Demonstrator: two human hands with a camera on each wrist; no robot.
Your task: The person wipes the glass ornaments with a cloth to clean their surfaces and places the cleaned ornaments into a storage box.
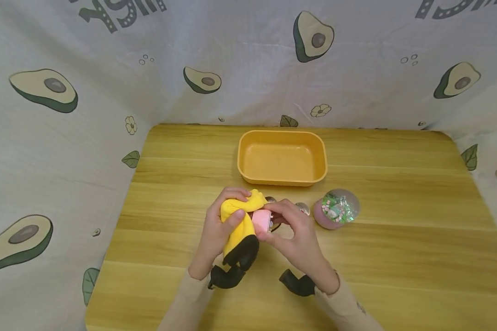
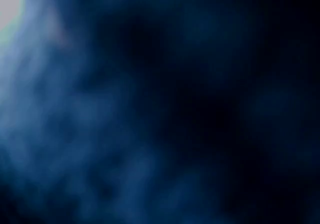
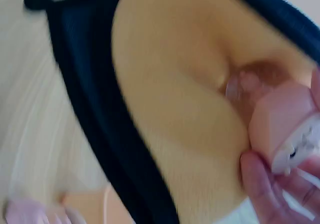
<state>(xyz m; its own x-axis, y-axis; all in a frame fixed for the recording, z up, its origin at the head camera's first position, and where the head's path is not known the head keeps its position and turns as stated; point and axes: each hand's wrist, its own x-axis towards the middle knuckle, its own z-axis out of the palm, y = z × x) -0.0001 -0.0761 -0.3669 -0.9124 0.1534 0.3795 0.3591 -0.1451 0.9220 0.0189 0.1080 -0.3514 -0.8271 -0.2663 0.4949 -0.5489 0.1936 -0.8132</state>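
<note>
A yellow cloth with a black edge is bunched in my left hand, whose fingers and thumb grip it. My right hand pinches the pink base of a small snow globe between fingers and thumb. In the right wrist view, the globe's clear dome pokes into a fold of the cloth, and the base's pale underside faces outward by the fingertips. The left wrist view is covered by something dark and blurred.
Behind the hands stands an orange rectangular tub. A larger snow globe on a pink base lies tilted to the right of my right hand. A small glass ball sits between them. Avocado-print fabric hangs behind the wooden table.
</note>
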